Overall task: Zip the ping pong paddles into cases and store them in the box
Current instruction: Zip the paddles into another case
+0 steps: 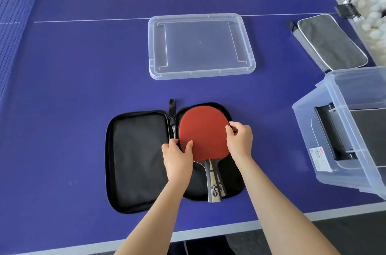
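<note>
Paddle (203, 133), red face up, lies on the right half of an open black case (135, 160) at the near middle of the blue bench (73, 67). Its handle points toward the person and reaches just past the case's near edge. The left hand (177, 156) grips the blade's left edge, thumb on the red rubber and fingers curled round the rim beside the case's spine. The right hand (240, 142) pinches the blade's right edge, fingers curled over the rim. The case's left half lies flat with its lining up.

A clear lid (200, 46) lies flat beyond the case, well apart from it. A clear box (344, 129) stands at the bench's right edge and holds a dark flat thing whose kind cannot be told. A grey case (332, 42) lies just beyond the box. A net (10, 4) runs along the left. White balls (376, 21) show at the far right.
</note>
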`<state>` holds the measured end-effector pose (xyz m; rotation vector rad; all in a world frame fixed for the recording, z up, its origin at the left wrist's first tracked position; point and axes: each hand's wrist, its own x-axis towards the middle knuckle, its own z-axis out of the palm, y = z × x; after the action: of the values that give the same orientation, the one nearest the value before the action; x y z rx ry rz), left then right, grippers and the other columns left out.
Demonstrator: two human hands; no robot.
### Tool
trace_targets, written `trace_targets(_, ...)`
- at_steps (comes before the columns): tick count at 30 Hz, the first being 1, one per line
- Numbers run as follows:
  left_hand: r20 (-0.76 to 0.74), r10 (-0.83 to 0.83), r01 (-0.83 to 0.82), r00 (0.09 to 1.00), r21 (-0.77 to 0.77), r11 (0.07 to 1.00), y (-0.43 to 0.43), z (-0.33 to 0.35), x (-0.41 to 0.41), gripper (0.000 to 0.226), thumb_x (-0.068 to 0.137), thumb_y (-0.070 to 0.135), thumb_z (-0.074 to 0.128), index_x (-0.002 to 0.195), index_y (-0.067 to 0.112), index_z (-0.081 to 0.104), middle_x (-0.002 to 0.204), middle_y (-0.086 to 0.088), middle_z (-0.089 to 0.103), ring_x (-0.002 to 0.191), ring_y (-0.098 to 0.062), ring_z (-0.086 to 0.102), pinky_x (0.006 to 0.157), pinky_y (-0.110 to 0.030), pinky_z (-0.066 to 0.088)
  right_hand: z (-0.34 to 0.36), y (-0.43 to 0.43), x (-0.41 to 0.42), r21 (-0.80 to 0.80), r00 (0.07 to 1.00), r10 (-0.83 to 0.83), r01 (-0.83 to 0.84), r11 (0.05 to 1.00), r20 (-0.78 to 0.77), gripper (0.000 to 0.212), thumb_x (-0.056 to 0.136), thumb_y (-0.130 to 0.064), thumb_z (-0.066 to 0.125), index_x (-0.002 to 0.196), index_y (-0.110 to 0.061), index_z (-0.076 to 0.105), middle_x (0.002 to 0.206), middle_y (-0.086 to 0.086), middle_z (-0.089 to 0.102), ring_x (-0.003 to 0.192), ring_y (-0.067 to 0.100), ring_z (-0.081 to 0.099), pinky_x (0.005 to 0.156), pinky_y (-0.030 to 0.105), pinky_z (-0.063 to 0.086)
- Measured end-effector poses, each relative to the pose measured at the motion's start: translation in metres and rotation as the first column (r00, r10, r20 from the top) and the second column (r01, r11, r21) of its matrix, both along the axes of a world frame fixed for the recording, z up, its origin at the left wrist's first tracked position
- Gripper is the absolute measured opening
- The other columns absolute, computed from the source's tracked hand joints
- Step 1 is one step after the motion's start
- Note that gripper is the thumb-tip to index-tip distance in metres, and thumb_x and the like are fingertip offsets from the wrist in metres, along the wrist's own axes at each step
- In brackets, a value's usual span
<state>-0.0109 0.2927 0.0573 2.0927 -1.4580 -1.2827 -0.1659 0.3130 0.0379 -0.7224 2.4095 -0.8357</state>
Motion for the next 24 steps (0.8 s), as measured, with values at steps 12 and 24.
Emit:
trace_targets(12, -0.144, -0.08, 0.099, 0.986, 0.135, 0.986, 0.086, 0.009, 0.018, 0.024, 0.087, 0.039, 0.065, 0.1, 0.021, 0.053, 0.102, 0.001, 0.06, 0.09, -0.011, 0.058, 0.071, -0.02, 0.042, 0.016, 0.11, 0.031, 0.012, 0.951, 0.029, -0.034, 0.999, 0.307, 0.013, 0.095, -0.024, 0.055, 0.101, -0.02, 0.065, 0.09, -0.01, 0.065, 0.089, 0.009, 0.064, 0.073, 0.02, 0.051)
trace_targets(24, -0.143, -0.111, 0.127, 0.983, 0.107, 0.986, 0.108, 0.007, 0.001, 0.01, 0.09, 0.026, 0.064, 0.088, 0.018, 0.059, 0.094, 0.0, 0.066, 0.084, -0.013, 0.06, 0.068, -0.02, 0.045, 0.015, 0.121, 0.052, 0.071, 0.952, 0.119, -0.144, 0.987, 0.283, 0.024, 0.096, -0.016, 0.054, 0.113, -0.008, 0.068, 0.101, 0.002, 0.069, 0.079, 0.001, 0.054, 0.063, 0.004, 0.038)
